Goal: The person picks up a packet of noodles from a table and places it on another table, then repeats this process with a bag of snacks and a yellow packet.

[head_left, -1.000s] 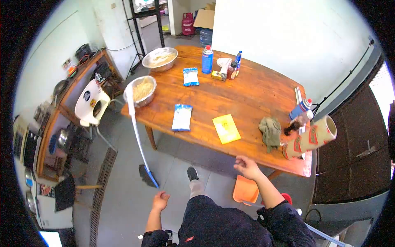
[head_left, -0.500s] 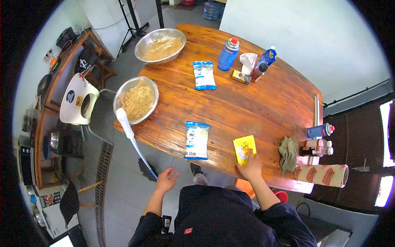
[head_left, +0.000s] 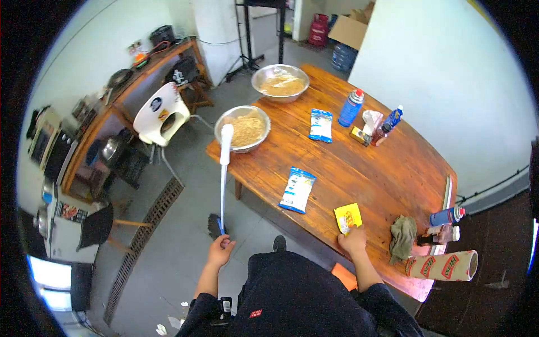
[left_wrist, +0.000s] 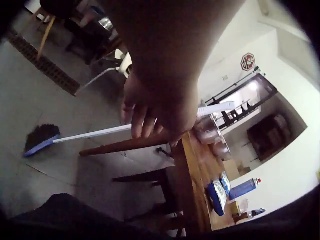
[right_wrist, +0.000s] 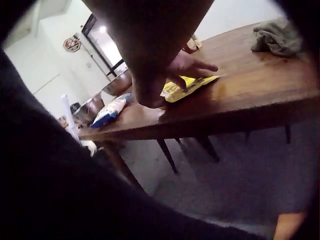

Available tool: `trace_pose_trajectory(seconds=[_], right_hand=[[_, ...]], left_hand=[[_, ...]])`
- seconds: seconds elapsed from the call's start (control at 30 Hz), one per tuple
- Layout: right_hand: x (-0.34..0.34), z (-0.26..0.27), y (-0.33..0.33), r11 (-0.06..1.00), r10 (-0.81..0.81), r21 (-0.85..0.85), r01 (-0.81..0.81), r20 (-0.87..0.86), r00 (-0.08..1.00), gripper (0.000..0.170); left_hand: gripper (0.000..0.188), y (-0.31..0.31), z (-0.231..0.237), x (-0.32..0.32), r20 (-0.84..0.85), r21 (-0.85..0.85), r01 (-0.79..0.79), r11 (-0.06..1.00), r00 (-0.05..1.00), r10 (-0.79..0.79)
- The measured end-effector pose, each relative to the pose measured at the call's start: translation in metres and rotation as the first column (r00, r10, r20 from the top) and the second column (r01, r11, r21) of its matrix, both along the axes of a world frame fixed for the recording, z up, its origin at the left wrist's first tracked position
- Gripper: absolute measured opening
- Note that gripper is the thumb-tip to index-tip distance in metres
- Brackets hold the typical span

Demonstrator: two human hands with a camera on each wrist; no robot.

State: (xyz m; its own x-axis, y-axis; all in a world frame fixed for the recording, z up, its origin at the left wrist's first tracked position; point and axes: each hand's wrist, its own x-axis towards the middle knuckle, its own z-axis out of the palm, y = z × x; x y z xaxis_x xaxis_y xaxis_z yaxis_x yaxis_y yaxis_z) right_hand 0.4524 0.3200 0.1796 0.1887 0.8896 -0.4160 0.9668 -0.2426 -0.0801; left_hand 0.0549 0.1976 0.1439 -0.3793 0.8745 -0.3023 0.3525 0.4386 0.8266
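My right hand [head_left: 353,240] touches a small yellow packet [head_left: 348,213] that lies near the table's front edge. In the right wrist view its fingers stretch out over the packet; the thumb is hidden. My left hand [head_left: 220,250] hangs in front of the table with loosely curled fingers and holds nothing. Behind it, a broom with a white handle [head_left: 224,154] leans against the table corner, its dark bristles [head_left: 214,224] on the floor. A white-and-blue packet [head_left: 297,190] lies left of the yellow one, and a similar packet [head_left: 321,126] lies farther back.
Two metal bowls of crumbly tan stuff, a near bowl [head_left: 247,148] and a far bowl [head_left: 281,99], stand at the table's left. A blue canister [head_left: 351,108] stands at the back. A cloth [head_left: 403,238], a printed roll [head_left: 449,265] and bottles lie right. An orange dustpan [head_left: 343,276] is below.
My right hand has come down from before the table edge onto the yellow packet. The left hand stays low and apart from things. The head view has tilted down and back up.
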Motion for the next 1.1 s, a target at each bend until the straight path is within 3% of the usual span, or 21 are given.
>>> trace_pose_trajectory(seconds=[0.07,0.17,0.27,0.33,0.4,0.47,0.5,0.6,0.67,0.73,0.8,0.83,0.87,0.9,0.97,1.0,1.07,1.1], right_hand=[[0.0,0.007,-0.013,0.994,0.069,0.075,-0.075,0.086,0.994,0.055],[-0.003,0.01,-0.032,0.982,0.155,0.082,-0.17,0.162,0.974,0.055],[0.004,0.002,-0.047,0.965,0.242,0.067,-0.254,0.154,0.958,0.054],[0.017,-0.021,-0.059,0.893,0.3,0.278,-0.354,0.216,0.929,0.044],[0.029,-0.03,-0.058,0.884,0.358,0.252,-0.394,0.175,0.917,0.032],[0.028,-0.01,-0.074,0.871,0.343,0.35,-0.344,0.066,0.937,0.024],[0.028,-0.009,-0.081,0.858,0.328,0.388,-0.336,0.089,0.941,0.022],[0.007,0.021,-0.104,0.817,0.282,0.47,-0.333,0.178,0.943,0.019],[-0.015,0.035,-0.114,0.819,0.43,0.503,-0.276,-0.22,0.876,0.014],[-0.053,0.03,-0.117,0.853,0.495,0.457,-0.251,-0.557,0.667,0.011],[-0.103,0.015,-0.117,0.889,0.451,0.357,-0.288,-0.796,0.405,0.011],[-0.145,0.024,-0.132,0.889,0.407,0.294,-0.351,-0.859,0.31,0.012],[-0.191,0.037,-0.152,0.903,0.275,0.145,-0.405,-0.918,0.285,0.011],[-0.228,0.027,-0.161,0.857,0.255,0.096,-0.507,-0.933,0.254,0.015],[-0.348,0.021,-0.218,0.683,0.191,-0.035,-0.729,-0.956,0.224,0.013],[-0.387,0.025,-0.245,0.583,0.274,-0.065,-0.81,-0.923,0.271,0.012],[-0.456,0.037,-0.302,0.367,0.188,-0.154,-0.917,-0.954,0.235,0.013],[-0.487,0.03,-0.324,0.232,0.283,-0.101,-0.968,-0.944,0.167,0.014]], left_hand=[[0.036,-0.033,0.003,0.008,0.046,-0.001,-0.076,0.997,0.996,0.076],[0.038,-0.085,0.036,0.025,-0.099,-0.153,-0.124,0.98,0.989,0.109],[0.042,-0.152,0.03,0.032,-0.228,-0.081,-0.17,0.982,0.962,0.148],[0.041,-0.202,0.023,0.034,-0.125,-0.081,-0.264,0.961,0.959,0.253],[0.042,-0.246,0.025,0.035,-0.068,-0.13,-0.348,0.928,0.937,0.342],[0.042,-0.294,0.02,0.034,-0.16,-0.122,-0.388,0.913,0.916,0.368],[0.042,-0.315,0.015,0.032,-0.203,-0.109,-0.409,0.906,0.901,0.382],[0.042,-0.367,-0.001,0.032,-0.069,-0.104,-0.604,0.79,0.797,0.6],[0.042,-0.391,0.0,0.032,-0.083,-0.113,-0.666,0.737,0.746,0.661],[0.042,-0.406,0.003,0.028,-0.058,-0.116,-0.721,0.683,0.691,0.721],[0.041,-0.416,0.007,0.02,0.017,-0.115,-0.765,0.633,0.636,0.771],[0.04,-0.422,-0.001,0.014,0.107,-0.08,-0.783,0.617,0.608,0.787],[0.04,-0.429,-0.014,0.008,0.196,-0.046,-0.799,0.599,0.581,0.79],[0.039,-0.433,-0.022,0.0,0.284,-0.011,-0.815,0.58,0.553,0.783],[0.039,-0.447,0.006,-0.03,0.219,0.062,-0.813,0.579,0.577,0.787],[0.039,-0.452,0.024,-0.043,0.176,0.094,-0.798,0.595,0.602,0.779],[0.033,-0.465,0.048,-0.07,0.268,0.098,-0.822,0.561,0.564,0.781],[0.031,-0.473,0.055,-0.083,0.318,0.094,-0.833,0.545,0.544,0.776]])
